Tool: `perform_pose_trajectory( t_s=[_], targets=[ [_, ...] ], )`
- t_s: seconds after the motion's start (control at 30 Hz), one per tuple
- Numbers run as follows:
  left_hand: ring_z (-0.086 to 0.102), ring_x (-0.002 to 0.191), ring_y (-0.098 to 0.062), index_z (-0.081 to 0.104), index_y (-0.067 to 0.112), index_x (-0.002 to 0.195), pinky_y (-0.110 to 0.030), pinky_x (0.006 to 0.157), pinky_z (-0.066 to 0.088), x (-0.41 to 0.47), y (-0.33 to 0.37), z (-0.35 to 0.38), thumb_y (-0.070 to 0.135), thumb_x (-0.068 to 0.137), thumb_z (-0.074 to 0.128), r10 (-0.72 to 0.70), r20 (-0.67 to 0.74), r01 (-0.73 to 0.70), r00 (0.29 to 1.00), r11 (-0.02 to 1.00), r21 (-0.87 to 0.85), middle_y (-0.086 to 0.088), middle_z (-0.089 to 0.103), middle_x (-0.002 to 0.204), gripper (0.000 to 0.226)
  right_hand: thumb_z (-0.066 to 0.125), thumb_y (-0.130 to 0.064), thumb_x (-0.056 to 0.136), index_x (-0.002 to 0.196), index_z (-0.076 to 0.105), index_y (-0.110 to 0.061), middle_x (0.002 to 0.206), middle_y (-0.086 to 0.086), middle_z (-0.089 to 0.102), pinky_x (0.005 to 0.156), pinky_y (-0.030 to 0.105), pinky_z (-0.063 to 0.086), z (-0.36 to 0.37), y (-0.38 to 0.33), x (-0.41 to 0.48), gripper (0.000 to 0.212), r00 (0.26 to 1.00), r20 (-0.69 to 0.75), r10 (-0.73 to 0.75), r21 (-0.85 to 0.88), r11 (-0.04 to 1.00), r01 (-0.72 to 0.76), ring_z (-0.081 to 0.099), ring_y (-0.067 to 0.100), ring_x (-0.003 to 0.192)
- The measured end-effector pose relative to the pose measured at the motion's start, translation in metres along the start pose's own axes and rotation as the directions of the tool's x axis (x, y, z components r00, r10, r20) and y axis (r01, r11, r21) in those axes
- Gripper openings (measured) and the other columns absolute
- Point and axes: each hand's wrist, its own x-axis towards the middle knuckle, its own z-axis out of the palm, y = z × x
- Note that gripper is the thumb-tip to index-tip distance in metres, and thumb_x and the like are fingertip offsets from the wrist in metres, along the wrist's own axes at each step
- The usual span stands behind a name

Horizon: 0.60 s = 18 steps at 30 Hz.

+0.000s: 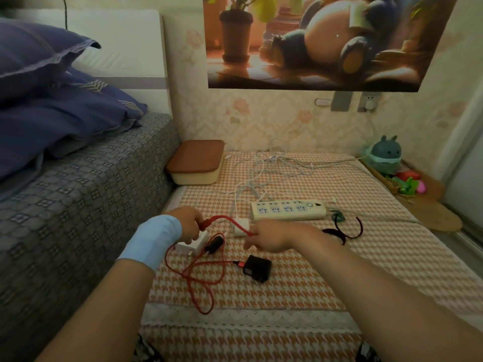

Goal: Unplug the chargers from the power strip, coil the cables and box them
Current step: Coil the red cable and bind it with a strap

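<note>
Already the power strip (pixel 287 210) looks unplugged, and the chargers (pixel 257 267) lie loose on the cloth (pixel 339 270). The left hand (pixel 187 223) and right hand (pixel 269 237) each have a tight grip on the red cable (pixel 227 218), probably to coil it. The box (pixel 196 163) (lid on) and tangled white cables (pixel 264 168) wait behind.

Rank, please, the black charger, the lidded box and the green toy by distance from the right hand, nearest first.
1. The black charger, close by the right hand, toward the person.
2. The lidded box, far left, against the bed.
3. The green toy, far right corner.

Head view, looking down, close over table (pixel 339 257)
</note>
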Motion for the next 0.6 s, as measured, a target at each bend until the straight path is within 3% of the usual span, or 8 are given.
perform_pose_trajectory(
  t_s=[0.03,0.1,0.17,0.27,0.37,0.47,0.53,0.6],
  targets=[
    [0.062,0.079,-0.022,0.067,0.014,0.103,-0.037,0.077,0.055,0.001,0.002,0.001,0.013,0.093,0.053,0.01,0.005,-0.01,1.0,1.0,0.008,-0.005,0.065,0.091,0.017,0.046,-0.037,0.106,0.114,0.072,-0.02,0.109,0.004,0.064,0.081,0.035,0.048,0.008,-0.002,0.006,0.033,1.0,-0.005,-0.005,-0.035,0.999,0.004,0.058,0.019,0.089],
    [0.049,0.07,-0.021,0.061,0.013,0.092,-0.035,0.064,0.046,0.002,0.006,0.002,0.023,0.094,0.052,0.046,0.002,-0.046,0.999,0.998,0.044,-0.005,0.055,0.084,0.014,0.052,-0.043,0.102,0.093,0.069,-0.019,0.094,0.004,0.064,0.072,0.035,0.048,0.02,-0.007,0.012,0.03,0.999,-0.032,-0.011,-0.081,0.997,0.008,0.059,0.02,0.082],
    [0.04,0.064,-0.018,0.051,0.013,0.08,-0.029,0.058,0.033,0.003,0.009,0.001,0.028,0.093,0.055,0.097,-0.024,-0.095,0.995,0.993,0.072,-0.003,0.046,0.075,0.02,0.062,-0.051,0.093,0.094,0.071,-0.018,0.092,0.004,0.067,0.072,0.035,0.052,0.032,-0.009,0.017,0.035,0.998,-0.059,-0.026,-0.18,0.983,0.015,0.062,0.021,0.083],
    [0.039,0.06,-0.017,0.045,0.016,0.065,-0.027,0.055,0.031,0.005,0.014,-0.003,0.032,0.094,0.058,0.198,-0.076,-0.194,0.977,0.98,0.05,-0.002,0.044,0.067,0.035,0.068,-0.048,0.089,0.094,0.072,-0.015,0.09,0.005,0.068,0.065,0.034,0.051,0.046,-0.013,0.022,0.033,0.995,-0.073,-0.063,-0.344,0.938,0.034,0.063,0.023,0.081],
    [0.044,0.06,-0.017,0.052,0.012,0.068,-0.026,0.056,0.035,0.004,0.021,-0.002,0.034,0.096,0.057,0.273,-0.091,-0.274,0.958,0.962,0.006,-0.002,0.049,0.066,0.035,0.061,-0.037,0.092,0.084,0.062,-0.016,0.079,0.004,0.06,0.058,0.034,0.045,0.046,-0.009,0.018,0.022,0.997,-0.028,-0.071,-0.38,0.923,0.055,0.055,0.022,0.068],
    [0.06,0.061,-0.017,0.064,0.008,0.083,-0.027,0.058,0.048,0.003,0.033,0.004,0.026,0.097,0.055,0.314,-0.146,-0.341,0.938,0.913,-0.225,-0.003,0.065,0.074,0.025,0.053,-0.035,0.096,0.086,0.059,-0.02,0.083,0.002,0.061,0.063,0.034,0.046,0.029,-0.001,0.002,0.02,0.997,-0.034,-0.073,-0.252,0.966,0.062,0.056,0.021,0.074],
    [0.069,0.074,-0.019,0.067,0.005,0.096,-0.03,0.066,0.056,0.003,0.045,0.007,0.019,0.098,0.053,0.32,-0.203,-0.378,0.925,0.818,-0.434,-0.007,0.072,0.088,0.019,0.052,-0.036,0.097,0.098,0.066,-0.02,0.093,0.002,0.067,0.074,0.037,0.051,0.014,0.006,-0.01,0.021,0.994,-0.091,-0.064,-0.148,0.988,0.05,0.061,0.023,0.085],
    [0.071,0.085,-0.018,0.066,0.007,0.1,-0.026,0.073,0.057,0.001,0.059,0.008,0.013,0.099,0.051,0.347,-0.253,-0.428,0.903,0.699,-0.573,-0.009,0.073,0.097,0.017,0.052,-0.034,0.098,0.099,0.064,-0.019,0.092,0.003,0.067,0.076,0.038,0.05,-0.002,0.014,-0.021,0.02,0.987,-0.152,-0.06,-0.051,0.997,0.053,0.061,0.023,0.084]
  ],
)
